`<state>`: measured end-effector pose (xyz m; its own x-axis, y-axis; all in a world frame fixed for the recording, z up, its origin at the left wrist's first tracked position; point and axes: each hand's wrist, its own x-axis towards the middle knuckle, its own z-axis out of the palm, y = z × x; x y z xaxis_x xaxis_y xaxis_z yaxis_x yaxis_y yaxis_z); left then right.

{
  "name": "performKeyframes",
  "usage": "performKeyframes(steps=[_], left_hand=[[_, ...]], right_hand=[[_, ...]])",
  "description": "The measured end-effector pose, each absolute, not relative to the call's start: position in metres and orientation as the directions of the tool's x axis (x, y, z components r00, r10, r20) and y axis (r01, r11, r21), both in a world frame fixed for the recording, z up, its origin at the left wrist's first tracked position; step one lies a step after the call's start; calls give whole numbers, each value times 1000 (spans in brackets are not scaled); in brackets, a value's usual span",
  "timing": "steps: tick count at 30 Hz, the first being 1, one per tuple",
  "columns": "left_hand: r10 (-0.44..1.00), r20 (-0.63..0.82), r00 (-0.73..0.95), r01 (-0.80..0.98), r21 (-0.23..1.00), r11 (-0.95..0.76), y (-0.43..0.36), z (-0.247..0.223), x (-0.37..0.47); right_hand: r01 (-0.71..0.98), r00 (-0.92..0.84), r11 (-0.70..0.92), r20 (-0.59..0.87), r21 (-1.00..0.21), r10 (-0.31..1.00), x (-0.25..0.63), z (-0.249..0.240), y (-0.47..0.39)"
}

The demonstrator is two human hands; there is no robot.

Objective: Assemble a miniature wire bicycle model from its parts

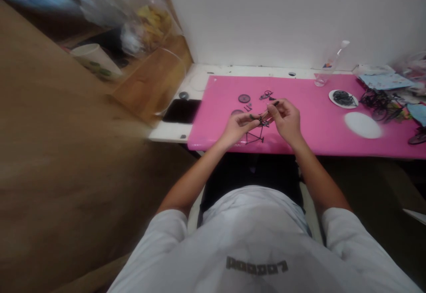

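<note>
Over the pink mat [219, 124], my left hand [238, 128] pinches the top of a small dark bicycle frame [254, 138], which hangs below the fingers. My right hand [285, 119] is closed on a thin dark piece [273, 105], held close to the frame's upper end. Just beyond the hands lie a small wheel [244, 98] and a cluster of small dark parts [266, 95]. A second wheel [237, 112] shows partly behind my left hand, with tiny pieces near it.
On the right are a dish of black parts [342, 98], a white disc [362, 125], a clear bottle [328, 69] and a pile of dark bicycle pieces [379, 104]. A black flat object [182, 111] lies left of the mat, beside a wooden panel [156, 80]. A wall stands behind.
</note>
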<state>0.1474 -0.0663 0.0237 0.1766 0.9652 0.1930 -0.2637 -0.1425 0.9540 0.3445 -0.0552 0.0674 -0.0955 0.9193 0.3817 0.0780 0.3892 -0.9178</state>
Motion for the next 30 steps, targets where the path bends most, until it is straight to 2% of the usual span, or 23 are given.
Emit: performKeyframes(steps=[12, 30], left_hand=[[965, 196, 176, -268, 952, -145, -66, 22, 148], [965, 194, 176, -263, 954, -144, -61, 17, 145]], right_hand=[[39, -133, 420, 412, -907, 901, 342, 68, -57], [72, -111, 407, 398, -911, 911, 344, 62, -53]])
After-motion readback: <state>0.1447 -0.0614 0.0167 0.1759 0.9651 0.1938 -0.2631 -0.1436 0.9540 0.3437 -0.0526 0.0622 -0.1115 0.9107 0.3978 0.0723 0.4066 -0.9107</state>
